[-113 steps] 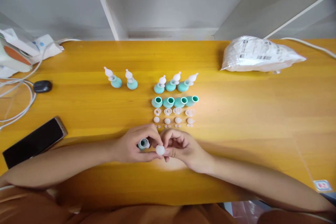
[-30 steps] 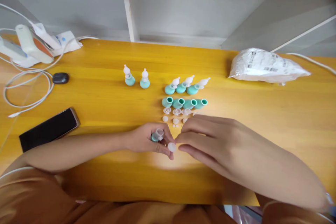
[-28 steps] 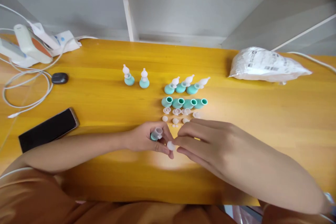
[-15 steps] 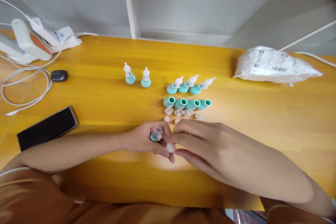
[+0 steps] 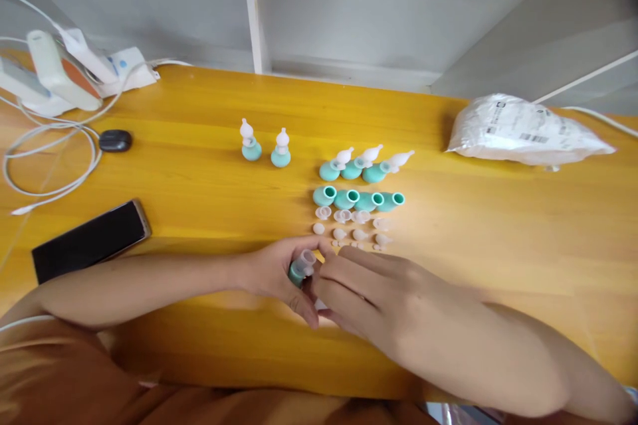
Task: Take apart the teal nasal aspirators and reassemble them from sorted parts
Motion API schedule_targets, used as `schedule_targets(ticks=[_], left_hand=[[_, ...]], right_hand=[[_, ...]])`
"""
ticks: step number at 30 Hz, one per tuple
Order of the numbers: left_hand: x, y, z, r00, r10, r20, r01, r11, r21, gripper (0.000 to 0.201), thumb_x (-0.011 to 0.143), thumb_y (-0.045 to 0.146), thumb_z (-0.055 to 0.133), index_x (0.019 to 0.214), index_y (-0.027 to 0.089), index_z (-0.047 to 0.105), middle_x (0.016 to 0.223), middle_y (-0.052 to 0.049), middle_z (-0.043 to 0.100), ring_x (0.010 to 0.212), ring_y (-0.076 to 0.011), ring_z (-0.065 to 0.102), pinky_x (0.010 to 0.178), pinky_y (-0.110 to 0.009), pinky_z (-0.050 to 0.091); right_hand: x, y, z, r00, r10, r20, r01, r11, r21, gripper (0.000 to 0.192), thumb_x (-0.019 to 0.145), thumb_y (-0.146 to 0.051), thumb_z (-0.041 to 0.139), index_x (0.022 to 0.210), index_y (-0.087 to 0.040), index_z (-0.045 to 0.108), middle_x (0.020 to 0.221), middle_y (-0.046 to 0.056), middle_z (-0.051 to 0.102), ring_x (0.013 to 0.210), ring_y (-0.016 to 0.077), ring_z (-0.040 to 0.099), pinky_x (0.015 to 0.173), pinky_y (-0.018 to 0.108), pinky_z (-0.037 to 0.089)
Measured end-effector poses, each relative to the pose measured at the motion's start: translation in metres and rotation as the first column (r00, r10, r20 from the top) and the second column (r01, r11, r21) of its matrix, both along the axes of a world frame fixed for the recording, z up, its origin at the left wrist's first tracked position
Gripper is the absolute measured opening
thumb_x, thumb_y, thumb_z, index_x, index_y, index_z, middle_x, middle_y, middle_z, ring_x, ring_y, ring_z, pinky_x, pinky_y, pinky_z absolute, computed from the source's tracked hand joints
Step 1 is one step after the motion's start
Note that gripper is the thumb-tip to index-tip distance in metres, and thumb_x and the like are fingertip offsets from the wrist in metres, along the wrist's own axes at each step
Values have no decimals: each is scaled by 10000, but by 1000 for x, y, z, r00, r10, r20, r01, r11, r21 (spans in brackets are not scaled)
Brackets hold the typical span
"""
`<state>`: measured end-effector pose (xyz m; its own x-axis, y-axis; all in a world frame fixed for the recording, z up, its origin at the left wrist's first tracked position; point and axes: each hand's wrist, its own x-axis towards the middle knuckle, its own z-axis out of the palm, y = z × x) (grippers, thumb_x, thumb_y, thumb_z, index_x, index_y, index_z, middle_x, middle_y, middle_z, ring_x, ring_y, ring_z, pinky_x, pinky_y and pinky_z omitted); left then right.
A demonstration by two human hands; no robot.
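My left hand (image 5: 273, 267) is wrapped round a teal squeeze bulb (image 5: 296, 276) with a clear collar (image 5: 308, 257) on its mouth. My right hand (image 5: 381, 289) is closed close beside it, fingers pinched on a small translucent white part that is now mostly hidden. Beyond my hands lie a row of open teal bulbs (image 5: 369, 201), then clear collars (image 5: 343, 215), rounded translucent tips (image 5: 339, 234) and tiny pieces (image 5: 377, 247). Three bulbs with white tips (image 5: 375, 172) lie tilted behind them. Two more tipped bulbs (image 5: 280, 157) stand upright to the left.
A black phone (image 5: 92, 239) lies by my left forearm. Behind it are a dark mouse-like object (image 5: 115, 141), a coiled white cable (image 5: 50, 196) and a power strip with plugs (image 5: 129, 70). A white plastic package (image 5: 523, 133) sits at the back right, before the grey partition (image 5: 349, 13).
My right hand has moved a little down and left, toward the bulb, and now covers most of the white part. The small tips and pieces on the table are more exposed.
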<state>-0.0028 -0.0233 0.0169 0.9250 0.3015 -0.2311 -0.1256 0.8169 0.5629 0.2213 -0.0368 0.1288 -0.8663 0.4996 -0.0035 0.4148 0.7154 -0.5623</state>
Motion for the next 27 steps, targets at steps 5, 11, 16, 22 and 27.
schedule_targets(ticks=[5,11,16,22,27], left_hand=[[0,13,-7,956,-242,167,241,970,28,990,555,294,1147,1326,279,526,874,16,826,489,-110,613,480,-232,496],[0,24,-3,763,-611,208,572,790,221,799,747,382,1063,1380,288,584,908,-16,858,499,-130,591,486,-260,519],[-2,18,-8,694,-699,170,648,710,275,671,778,408,1037,1291,272,625,915,-17,856,543,-147,622,535,-272,550],[-3,17,-14,669,-731,131,699,680,222,715,778,355,1034,1349,241,618,961,-17,848,597,-135,625,600,-251,546],[-3,19,-11,658,-746,100,716,661,223,679,793,330,1018,1327,249,608,961,-7,838,611,-136,610,621,-255,545]], right_hand=[[13,-10,11,998,-51,37,44,982,186,368,1062,-11,458,1263,-117,747,1104,167,781,932,323,741,773,438,632],[36,30,-2,926,-360,-117,359,933,-26,197,1153,-255,625,1297,-290,754,1214,98,696,966,256,714,817,382,598],[3,44,-48,984,-173,-39,175,984,38,210,1147,-101,535,1178,-153,736,1184,140,700,1088,286,674,894,401,569],[-21,41,-72,975,-67,214,17,974,226,250,1089,-5,546,963,-144,710,975,102,702,914,271,561,817,402,465],[-19,45,-71,975,-60,212,13,977,214,231,1102,-47,600,929,-155,708,924,88,696,936,269,537,811,389,398]])
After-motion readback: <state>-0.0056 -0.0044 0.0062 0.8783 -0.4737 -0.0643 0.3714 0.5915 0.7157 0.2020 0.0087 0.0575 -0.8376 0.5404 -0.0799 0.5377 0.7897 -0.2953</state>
